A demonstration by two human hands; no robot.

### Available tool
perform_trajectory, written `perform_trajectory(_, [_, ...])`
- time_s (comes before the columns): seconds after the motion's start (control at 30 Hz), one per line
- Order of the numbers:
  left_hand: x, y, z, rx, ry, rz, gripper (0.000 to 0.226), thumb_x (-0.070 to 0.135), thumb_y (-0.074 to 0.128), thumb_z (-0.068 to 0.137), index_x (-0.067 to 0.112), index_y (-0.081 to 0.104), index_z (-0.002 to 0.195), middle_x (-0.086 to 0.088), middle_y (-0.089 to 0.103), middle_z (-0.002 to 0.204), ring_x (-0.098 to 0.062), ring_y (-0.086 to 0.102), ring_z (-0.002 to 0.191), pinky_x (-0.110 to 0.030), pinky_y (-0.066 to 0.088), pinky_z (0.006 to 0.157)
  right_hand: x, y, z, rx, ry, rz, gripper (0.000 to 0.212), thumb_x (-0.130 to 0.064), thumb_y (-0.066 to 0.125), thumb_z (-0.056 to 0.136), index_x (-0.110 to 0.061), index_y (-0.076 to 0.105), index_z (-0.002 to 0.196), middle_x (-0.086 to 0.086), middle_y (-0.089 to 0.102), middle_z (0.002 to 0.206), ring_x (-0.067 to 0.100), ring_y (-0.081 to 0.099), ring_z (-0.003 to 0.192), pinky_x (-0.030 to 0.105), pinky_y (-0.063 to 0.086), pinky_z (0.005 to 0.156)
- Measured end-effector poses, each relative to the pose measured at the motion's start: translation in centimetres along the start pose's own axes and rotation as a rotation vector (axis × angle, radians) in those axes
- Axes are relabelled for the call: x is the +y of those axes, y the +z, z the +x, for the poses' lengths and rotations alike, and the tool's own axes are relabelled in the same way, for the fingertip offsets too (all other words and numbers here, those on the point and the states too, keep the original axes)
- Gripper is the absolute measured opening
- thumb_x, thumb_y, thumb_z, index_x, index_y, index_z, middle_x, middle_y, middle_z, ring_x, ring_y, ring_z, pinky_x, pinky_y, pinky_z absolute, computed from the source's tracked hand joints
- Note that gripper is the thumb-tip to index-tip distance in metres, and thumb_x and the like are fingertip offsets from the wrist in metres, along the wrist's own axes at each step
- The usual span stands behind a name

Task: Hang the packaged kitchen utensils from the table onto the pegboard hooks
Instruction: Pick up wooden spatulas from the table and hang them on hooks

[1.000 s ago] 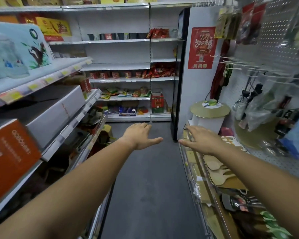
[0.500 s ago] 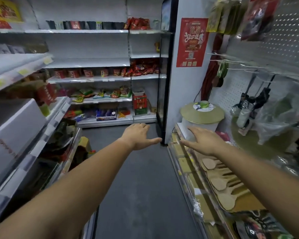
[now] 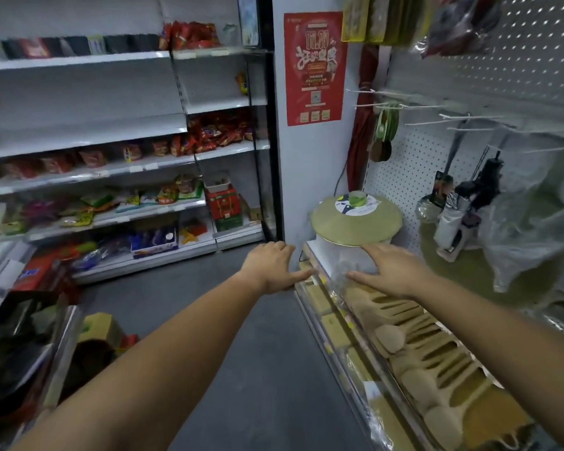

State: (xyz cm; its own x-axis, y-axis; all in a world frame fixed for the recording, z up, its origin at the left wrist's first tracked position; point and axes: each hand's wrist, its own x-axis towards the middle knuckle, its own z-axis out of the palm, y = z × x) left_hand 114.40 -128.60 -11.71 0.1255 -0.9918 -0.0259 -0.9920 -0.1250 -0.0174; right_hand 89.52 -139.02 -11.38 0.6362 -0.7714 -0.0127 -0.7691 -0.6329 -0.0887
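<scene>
Both my arms reach forward in a shop aisle. My left hand (image 3: 272,267) hovers over the floor beside the shelf's corner, fingers spread, holding nothing. My right hand (image 3: 392,270) is flat and open above the far end of the display shelf (image 3: 319,315), just in front of a white tub with a green lid (image 3: 355,219). Below my right forearm lies a row of wooden spatulas (image 3: 414,349). The white pegboard (image 3: 404,177) rises on the right with bare wire hooks (image 3: 463,118) and several hanging packaged utensils (image 3: 453,209).
Snack shelves (image 3: 111,164) line the far wall and the left side. A red poster (image 3: 313,68) hangs on a white panel. Clear plastic bags (image 3: 534,222) hang at the right. Grey floor (image 3: 228,369) runs down the aisle.
The view has swung right and moved forward. Both hands have come closer to the shelf end, and the right hand now sits over it near the tub.
</scene>
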Motion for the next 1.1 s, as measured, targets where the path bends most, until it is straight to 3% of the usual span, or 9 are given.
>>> perform_trajectory(0.1, [-0.3,0.0,4.4,-0.020,0.027,0.007,0.090,0.083,0.029,0.083,0.016,0.046,0.140,-0.007,0.052,0.139,-0.026,0.048,0.127,-0.040,0.038,0.106,1.7,0.1,3.6,-0.043,0.017,0.015,0.116,-0.100,0.016,0.065,-0.023,0.036,0.149,0.002,0.046,0.152,0.025,0.045,0.136,0.042,0.040,0.108])
perform_trajectory(0.27, [-0.7,0.7,11.2,-0.043,0.072,-0.009,0.087,0.083,0.030,0.083,0.017,0.050,0.136,-0.005,0.055,0.136,-0.025,0.050,0.124,-0.039,0.040,0.103,3.8,0.3,7.8,-0.067,0.084,0.033,0.094,-0.082,0.039,0.085,-0.019,0.032,0.154,0.004,0.039,0.158,0.025,0.038,0.143,0.041,0.033,0.113])
perform_trajectory(0.4, [-0.5,1.7,16.8,-0.054,0.164,-0.023,0.088,0.082,0.030,0.083,0.017,0.048,0.138,-0.004,0.054,0.138,-0.025,0.050,0.126,-0.042,0.040,0.106,6.5,1.8,10.5,-0.078,0.187,0.068,0.114,-0.101,0.018,0.066,-0.025,0.038,0.149,0.002,0.050,0.147,0.025,0.049,0.131,0.041,0.042,0.103])
perform_trajectory(0.47, [-0.3,2.8,19.7,-0.071,0.225,-0.036,0.090,0.083,0.029,0.083,0.017,0.046,0.141,-0.004,0.053,0.140,-0.025,0.049,0.128,-0.042,0.040,0.107,8.2,2.8,11.5,-0.085,0.246,0.087,0.115,-0.102,0.016,0.062,-0.028,0.040,0.146,0.002,0.052,0.144,0.025,0.051,0.128,0.040,0.043,0.100])
perform_trajectory(0.53, [0.1,4.1,22.5,-0.084,0.304,-0.041,0.088,0.080,0.032,0.085,0.016,0.042,0.144,-0.005,0.049,0.144,-0.026,0.045,0.131,-0.041,0.037,0.108,9.0,3.2,11.8,-0.085,0.304,0.100,0.110,-0.100,0.023,0.066,-0.028,0.038,0.149,0.003,0.050,0.147,0.025,0.050,0.131,0.039,0.042,0.102])
perform_trajectory(0.63, [0.9,5.9,26.3,-0.099,0.406,-0.045,0.083,0.077,0.034,0.088,0.016,0.044,0.142,-0.005,0.050,0.143,-0.025,0.046,0.130,-0.039,0.038,0.104,9.9,4.0,11.9,-0.087,0.419,0.118,0.087,-0.079,0.043,0.085,-0.028,0.031,0.154,0.006,0.043,0.155,0.027,0.043,0.139,0.040,0.037,0.111])
perform_trajectory(0.8, [3.2,8.7,32.1,-0.143,0.629,-0.050,0.100,0.086,0.020,0.075,0.015,0.048,0.139,-0.007,0.055,0.137,-0.026,0.052,0.124,-0.037,0.041,0.101,10.9,7.1,10.2,-0.144,0.680,0.201,0.085,-0.073,0.044,0.090,-0.023,0.027,0.156,0.006,0.034,0.161,0.023,0.030,0.147,0.036,0.027,0.116])
perform_trajectory(0.97, [8.4,12.5,34.3,-0.226,0.797,-0.065,0.108,0.089,0.018,0.069,0.015,0.047,0.142,-0.008,0.051,0.144,-0.027,0.048,0.131,-0.037,0.039,0.108,11.1,9.9,4.5,-0.186,0.931,0.306,0.092,-0.076,0.043,0.088,-0.019,0.023,0.158,0.007,0.026,0.164,0.026,0.031,0.148,0.039,0.031,0.117])
perform_trajectory(1.1, [13.3,16.3,33.3,-0.294,0.847,-0.070,0.092,0.082,0.032,0.081,0.017,0.046,0.143,-0.008,0.049,0.147,-0.026,0.045,0.135,-0.037,0.037,0.110,12.3,12.6,-1.1,-0.178,1.082,0.405,0.090,-0.071,0.047,0.091,-0.017,0.023,0.158,0.006,0.025,0.164,0.025,0.029,0.148,0.039,0.030,0.118])
